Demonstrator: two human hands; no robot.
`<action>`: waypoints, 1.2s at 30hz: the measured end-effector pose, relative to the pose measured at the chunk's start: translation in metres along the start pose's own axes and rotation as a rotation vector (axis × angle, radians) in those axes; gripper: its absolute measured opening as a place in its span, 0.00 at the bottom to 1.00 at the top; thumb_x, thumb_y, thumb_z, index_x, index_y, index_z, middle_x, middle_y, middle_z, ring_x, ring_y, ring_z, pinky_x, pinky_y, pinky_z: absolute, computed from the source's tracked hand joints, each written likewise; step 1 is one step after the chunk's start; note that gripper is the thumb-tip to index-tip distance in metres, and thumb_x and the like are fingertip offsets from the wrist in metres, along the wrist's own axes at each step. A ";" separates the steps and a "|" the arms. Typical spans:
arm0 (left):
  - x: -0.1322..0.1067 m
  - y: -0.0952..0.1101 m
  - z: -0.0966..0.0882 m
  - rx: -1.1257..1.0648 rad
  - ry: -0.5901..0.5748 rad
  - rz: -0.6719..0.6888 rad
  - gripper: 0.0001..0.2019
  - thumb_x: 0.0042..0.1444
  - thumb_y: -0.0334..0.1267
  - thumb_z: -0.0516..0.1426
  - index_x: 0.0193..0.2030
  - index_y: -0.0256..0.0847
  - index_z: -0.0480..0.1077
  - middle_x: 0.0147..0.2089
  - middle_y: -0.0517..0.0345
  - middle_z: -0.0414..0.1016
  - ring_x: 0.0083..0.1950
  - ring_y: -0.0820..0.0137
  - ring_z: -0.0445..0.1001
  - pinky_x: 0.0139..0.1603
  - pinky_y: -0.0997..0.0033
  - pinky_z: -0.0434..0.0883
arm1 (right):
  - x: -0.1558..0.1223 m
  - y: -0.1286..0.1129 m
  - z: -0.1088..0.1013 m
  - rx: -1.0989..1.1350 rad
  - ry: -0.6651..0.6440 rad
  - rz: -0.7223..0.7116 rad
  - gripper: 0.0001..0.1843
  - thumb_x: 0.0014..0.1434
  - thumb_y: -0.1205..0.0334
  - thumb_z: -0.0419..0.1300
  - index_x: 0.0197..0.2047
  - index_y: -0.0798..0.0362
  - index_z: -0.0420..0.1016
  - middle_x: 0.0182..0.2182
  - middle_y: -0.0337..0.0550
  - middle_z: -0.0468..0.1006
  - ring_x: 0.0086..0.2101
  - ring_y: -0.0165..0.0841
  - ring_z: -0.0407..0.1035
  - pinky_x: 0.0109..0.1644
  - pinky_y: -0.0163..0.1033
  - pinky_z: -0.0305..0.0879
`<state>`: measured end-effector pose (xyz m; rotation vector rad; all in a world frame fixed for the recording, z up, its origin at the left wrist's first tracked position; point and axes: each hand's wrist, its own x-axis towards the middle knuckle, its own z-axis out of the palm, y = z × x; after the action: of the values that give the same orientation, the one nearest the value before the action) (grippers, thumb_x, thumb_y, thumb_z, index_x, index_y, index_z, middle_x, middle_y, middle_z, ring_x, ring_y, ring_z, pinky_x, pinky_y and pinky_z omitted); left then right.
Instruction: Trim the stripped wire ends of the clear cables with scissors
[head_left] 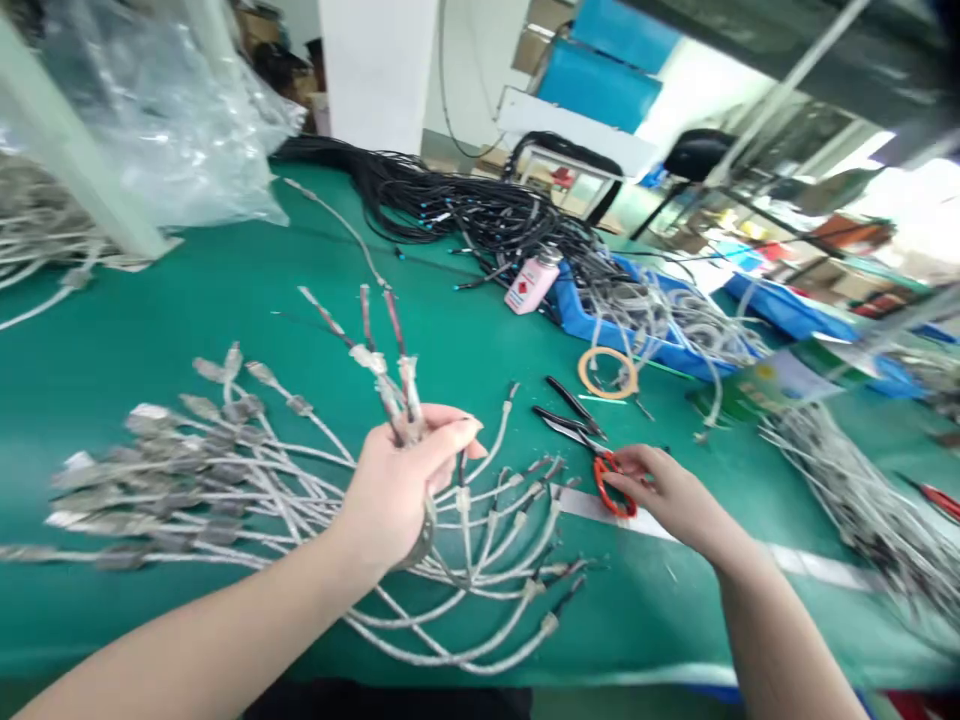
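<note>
My left hand is closed around a small bunch of grey braided cables, their stripped ends pointing up and away from me. Below and left of it a large fan of similar grey cables with metal connectors lies on the green table. My right hand rests on the table with its fingers in the red handles of a pair of scissors, whose blades lie open and point left and away.
A heap of black cables lies at the back. A pink bottle stands by a blue tray of grey cables. A tape ring, a clear plastic bag, and more grey cables at right.
</note>
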<state>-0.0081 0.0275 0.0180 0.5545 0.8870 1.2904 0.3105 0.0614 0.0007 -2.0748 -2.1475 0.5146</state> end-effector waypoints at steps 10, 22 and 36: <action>-0.004 0.009 0.004 0.138 0.072 0.017 0.06 0.49 0.32 0.63 0.24 0.38 0.74 0.20 0.61 0.74 0.17 0.82 0.55 0.21 0.77 0.55 | 0.003 -0.004 -0.007 0.039 -0.103 0.128 0.14 0.68 0.56 0.57 0.52 0.54 0.72 0.47 0.46 0.76 0.41 0.34 0.73 0.45 0.44 0.74; -0.013 0.015 0.002 0.269 -0.030 -0.073 0.05 0.47 0.35 0.64 0.23 0.41 0.76 0.12 0.66 0.60 0.20 0.75 0.56 0.23 0.73 0.54 | -0.005 -0.031 -0.011 0.419 -0.024 0.020 0.22 0.58 0.47 0.58 0.46 0.56 0.71 0.41 0.55 0.80 0.39 0.40 0.76 0.41 0.43 0.74; -0.017 0.016 -0.006 0.296 -0.169 -0.131 0.04 0.50 0.35 0.65 0.26 0.42 0.77 0.21 0.61 0.78 0.24 0.75 0.69 0.25 0.75 0.62 | -0.031 -0.124 -0.026 0.630 -0.543 -0.357 0.16 0.58 0.47 0.65 0.36 0.53 0.74 0.24 0.36 0.70 0.25 0.27 0.59 0.26 0.32 0.58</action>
<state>-0.0228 0.0141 0.0314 0.8122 0.9624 0.9837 0.2027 0.0337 0.0687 -1.2742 -2.1180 1.5871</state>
